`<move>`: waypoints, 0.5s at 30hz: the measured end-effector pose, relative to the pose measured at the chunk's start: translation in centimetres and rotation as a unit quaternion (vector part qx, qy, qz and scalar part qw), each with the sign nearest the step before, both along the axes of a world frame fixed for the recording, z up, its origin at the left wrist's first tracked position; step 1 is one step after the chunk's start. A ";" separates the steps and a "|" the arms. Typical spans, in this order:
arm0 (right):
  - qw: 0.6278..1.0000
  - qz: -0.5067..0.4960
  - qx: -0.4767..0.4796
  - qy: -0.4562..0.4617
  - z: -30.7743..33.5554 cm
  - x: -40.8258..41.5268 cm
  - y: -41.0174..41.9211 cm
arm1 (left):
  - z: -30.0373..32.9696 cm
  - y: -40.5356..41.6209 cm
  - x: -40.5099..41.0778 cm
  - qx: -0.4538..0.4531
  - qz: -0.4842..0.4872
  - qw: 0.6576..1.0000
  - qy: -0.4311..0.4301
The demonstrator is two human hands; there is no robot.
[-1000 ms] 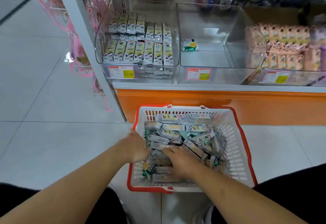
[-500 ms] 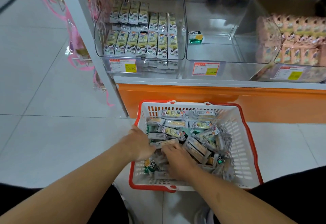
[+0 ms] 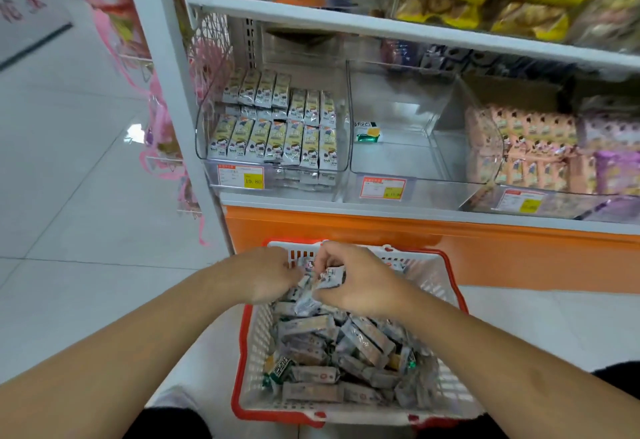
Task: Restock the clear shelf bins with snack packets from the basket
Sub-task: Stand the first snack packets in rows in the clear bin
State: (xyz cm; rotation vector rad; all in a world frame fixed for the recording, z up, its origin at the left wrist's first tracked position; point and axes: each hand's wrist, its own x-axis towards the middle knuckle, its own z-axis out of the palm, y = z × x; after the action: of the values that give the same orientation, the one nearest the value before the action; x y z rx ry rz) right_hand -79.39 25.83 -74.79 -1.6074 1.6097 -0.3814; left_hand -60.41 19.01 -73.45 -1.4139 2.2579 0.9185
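Basket (image 3: 446, 296): white lattice plastic, red rim, lower centre.
Packets (image 3: 332, 341): crinkled foil rectangles.
Left hand (image 3: 268, 277): grasping packets.
Right hand (image 3: 353, 279): pinching packets.
Middle bin (image 3: 398, 161): clear rigid plastic.

A white basket (image 3: 446, 303) with a red rim stands on the floor below the shelf, heaped with grey-and-cream packets (image 3: 332, 345). On the shelf, the left bin (image 3: 207, 120) holds upright rows of packets, the middle bin (image 3: 446, 106) holds a single green packet (image 3: 367, 131) at its left wall.
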 end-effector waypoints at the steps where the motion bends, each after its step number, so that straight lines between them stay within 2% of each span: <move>1: 1.000 0.000 -0.016 -0.012 1.7 -0.3 0.0 | 0.9 -0.3 0.1 0.021 0.009 0.999 0.034; 6: 0.993 0.000 -0.075 -0.087 7.0 -2.0 0.4 | 4.7 -0.7 1.1 0.129 0.048 0.969 0.205; 9: 0.988 -0.017 -0.119 -0.097 7.5 -2.3 0.6 | 5.9 -0.6 1.3 0.172 0.101 0.935 0.293; 12: 0.982 -0.046 -0.174 -0.057 7.4 -1.7 0.2 | 6.7 -0.7 0.8 0.153 0.217 0.887 0.379; 15: 0.981 -0.066 -0.156 -0.092 7.9 -0.7 0.2 | 6.7 -0.9 0.1 0.162 0.343 0.802 0.462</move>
State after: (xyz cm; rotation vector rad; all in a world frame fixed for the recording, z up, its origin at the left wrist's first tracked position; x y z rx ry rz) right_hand -80.04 26.04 -66.89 -1.6398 1.5736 -0.8637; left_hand -60.34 18.12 -66.76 -1.8830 1.8586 2.5587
